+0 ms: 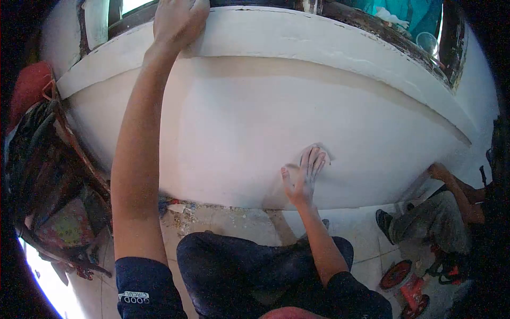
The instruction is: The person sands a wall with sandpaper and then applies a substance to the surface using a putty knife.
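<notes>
My right hand (304, 178) lies against the white wall (228, 117), fingers stretched upward and thumb apart, with pale dust on the fingers. Under the fingertips shows the edge of a thin pale piece, which looks like sandpaper (328, 155). Above, at the upper left, my left hand (182, 24) rests on the white window ledge (276, 29). The top edge of the view cuts off its fingers, so its grip is hidden.
Another person's hand (439, 171) touches the wall at the right. Below it stands a red wheeled object (409, 292). A cluttered chair (79, 149) is on the left. A clear cup (426, 43) stands by the window. Debris (183, 215) lies along the tiled floor's edge.
</notes>
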Tool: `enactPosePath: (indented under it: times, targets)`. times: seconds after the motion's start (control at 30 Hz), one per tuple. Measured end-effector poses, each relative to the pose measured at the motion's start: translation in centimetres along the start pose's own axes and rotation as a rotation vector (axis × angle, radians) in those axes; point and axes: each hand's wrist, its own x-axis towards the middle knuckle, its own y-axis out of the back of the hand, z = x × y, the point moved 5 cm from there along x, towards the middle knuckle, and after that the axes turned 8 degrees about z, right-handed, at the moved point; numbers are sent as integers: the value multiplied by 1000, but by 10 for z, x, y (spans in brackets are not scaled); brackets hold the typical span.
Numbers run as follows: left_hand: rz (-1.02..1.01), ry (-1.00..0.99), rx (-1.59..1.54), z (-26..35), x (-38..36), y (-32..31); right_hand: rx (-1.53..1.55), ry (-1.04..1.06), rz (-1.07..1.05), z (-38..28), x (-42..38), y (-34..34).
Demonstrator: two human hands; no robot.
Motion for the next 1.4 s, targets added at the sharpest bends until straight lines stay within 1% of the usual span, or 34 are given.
enactPosePath:
  times: [0.03, 0.1, 0.13, 0.2, 0.37, 0.43, 0.47, 0.53, 0.67, 0.73, 0.77, 0.83, 0.97, 1.07, 1.13, 1.4]
  targets:
    - [2, -18, 6, 1, 0, 0, -1, -4, 2, -6, 7, 8]
    - [-2, -19, 11, 3, 0, 0, -10, 109, 33, -25, 29, 24]
    - [-5, -18, 22, 3, 0, 0, -8, 112, 35, -31, 40, 30]
    - [4, -33, 23, 0, 0, 0, 74, 55, 48, -37, 51, 38]
    - [13, -46, -6, -1, 2, 0, 4, 44, 11, -3, 18, 4]
    - [-16, 92, -90, 1, 3, 2, -16, 43, -5, -6, 15, 2]
    - [-20, 91, -90, 4, 4, 3, -16, 31, -23, -4, 14, 2]
    - [-19, 174, -193, 5, 6, 3, -20, 18, -38, -4, 14, 4]
    - [0, 150, -165, -2, 10, 3, -15, 39, -37, -1, 14, 2]
    - [11, 111, -210, 0, 11, 4, -22, 39, -59, 0, 12, 2]
    - [4, 114, -211, -1, 12, 4, -20, 43, -42, 0, 12, 2]
    - [-102, 173, -289, -1, 16, 3, -14, 43, -26, -1, 12, 3]
    - [-95, 141, -215, -14, 22, -3, -21, 42, -20, -2, 12, 3]
    - [-112, 104, -209, -9, 22, -2, -13, 36, -17, -2, 13, 5]
    - [-163, 269, -291, -5, 19, -1, -4, 25, -16, -2, 13, 4]
    - [-112, 200, -317, -12, 18, -4, -27, 42, -16, -3, 13, 4]
